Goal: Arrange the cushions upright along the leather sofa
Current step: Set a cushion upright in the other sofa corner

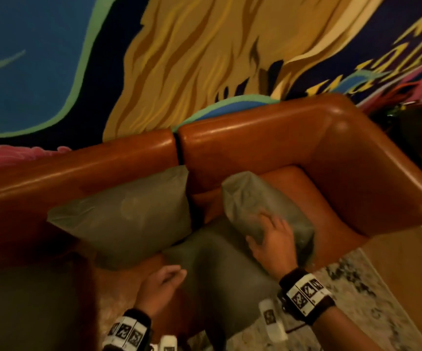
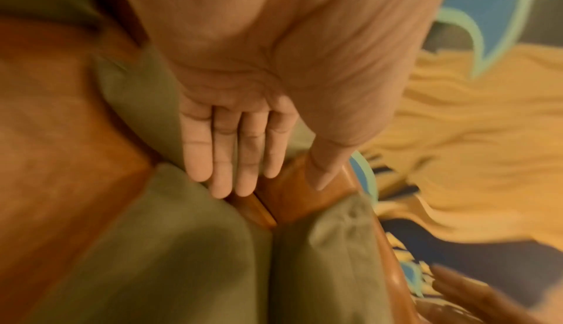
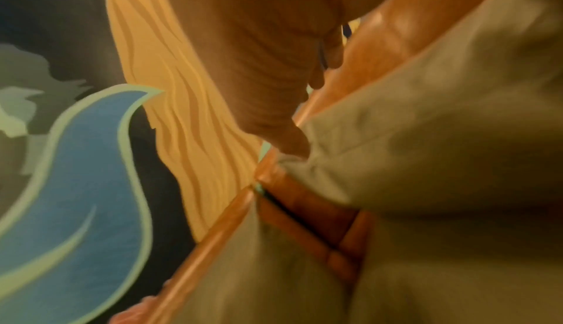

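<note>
Right hand [image 1: 275,239] gripping olive-green fabric cushion [image 1: 260,201], tilted at tan leather sofa [image 1: 268,138] corner seat. Left hand [image 1: 160,282] relaxed, empty. Mid-placement; next probably standing it against backrest.

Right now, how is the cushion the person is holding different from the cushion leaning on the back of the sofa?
The held cushion is lifted edge-on, gripped by the right hand; the leaning cushion rests untouched against the sofa back. The held cushion hangs over the corner seat by the armrest; the leaning cushion sits further left and shows its broad face. Both are plain olive green. The left hand holds nothing.
</note>
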Tool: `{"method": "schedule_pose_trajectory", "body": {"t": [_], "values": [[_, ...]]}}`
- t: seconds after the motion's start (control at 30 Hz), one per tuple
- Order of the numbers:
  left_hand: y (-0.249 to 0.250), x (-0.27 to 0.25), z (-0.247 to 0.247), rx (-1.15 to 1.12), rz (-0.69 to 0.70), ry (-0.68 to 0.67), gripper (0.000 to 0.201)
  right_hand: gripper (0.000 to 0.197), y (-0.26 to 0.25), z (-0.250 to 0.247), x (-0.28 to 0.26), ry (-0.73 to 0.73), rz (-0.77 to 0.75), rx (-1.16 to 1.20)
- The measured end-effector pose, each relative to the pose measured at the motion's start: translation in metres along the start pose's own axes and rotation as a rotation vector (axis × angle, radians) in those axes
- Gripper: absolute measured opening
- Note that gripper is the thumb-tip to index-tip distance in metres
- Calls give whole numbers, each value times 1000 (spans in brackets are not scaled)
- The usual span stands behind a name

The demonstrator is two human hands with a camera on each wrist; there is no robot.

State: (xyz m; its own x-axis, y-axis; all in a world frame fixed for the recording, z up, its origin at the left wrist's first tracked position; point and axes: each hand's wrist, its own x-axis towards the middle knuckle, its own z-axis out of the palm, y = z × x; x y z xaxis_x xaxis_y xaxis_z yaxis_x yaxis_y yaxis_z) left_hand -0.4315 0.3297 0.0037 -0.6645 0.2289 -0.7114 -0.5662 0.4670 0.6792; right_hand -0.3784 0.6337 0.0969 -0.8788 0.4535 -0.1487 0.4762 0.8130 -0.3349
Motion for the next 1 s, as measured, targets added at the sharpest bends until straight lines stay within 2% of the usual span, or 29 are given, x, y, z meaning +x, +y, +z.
{"method": "schedule_pose_trajectory", "body": {"t": [0.03, 0.07, 0.13, 0.17, 0.23, 0.3, 0.43, 0.5, 0.57, 0.6, 0.73, 0.87, 1.0], "values": [[7, 0, 11, 16, 8, -30, 77, 79, 19, -7, -5, -27, 83, -103], [17, -2, 21, 45, 11, -58, 69, 94, 39, -11, -10, -78, 174, -177], [34, -4, 38, 95, 26, -111, 36, 123, 76, -11, -20, -182, 344, -219], [39, -3, 46, 117, 38, -133, 28, 132, 91, -9, -25, -230, 405, -207], [47, 2, 59, 171, 42, -166, 29, 136, 109, -3, -36, -300, 458, -129], [53, 4, 71, 192, 51, -198, 24, 132, 117, 4, -42, -290, 451, -19], [63, 9, 88, 166, 38, -225, 14, 101, 132, 14, -48, -107, 385, 18], [66, 7, 93, 154, 15, -217, 9, 75, 135, 8, -52, -62, 398, 112], [70, 5, 97, 138, 1, -204, 7, 48, 137, -6, -51, -81, 400, 160], [71, 5, 100, 138, -2, -200, 8, 40, 140, -12, -51, -109, 401, 166], [81, 10, 123, 112, -28, -156, 11, 51, 158, -20, -39, -252, 341, 158], [91, 19, 163, 66, -43, -64, 24, 34, 174, -34, -19, -313, 122, 147], [96, 15, 214, 21, -90, 27, 34, 34, 196, -47, 18, -358, -71, 76]]}}
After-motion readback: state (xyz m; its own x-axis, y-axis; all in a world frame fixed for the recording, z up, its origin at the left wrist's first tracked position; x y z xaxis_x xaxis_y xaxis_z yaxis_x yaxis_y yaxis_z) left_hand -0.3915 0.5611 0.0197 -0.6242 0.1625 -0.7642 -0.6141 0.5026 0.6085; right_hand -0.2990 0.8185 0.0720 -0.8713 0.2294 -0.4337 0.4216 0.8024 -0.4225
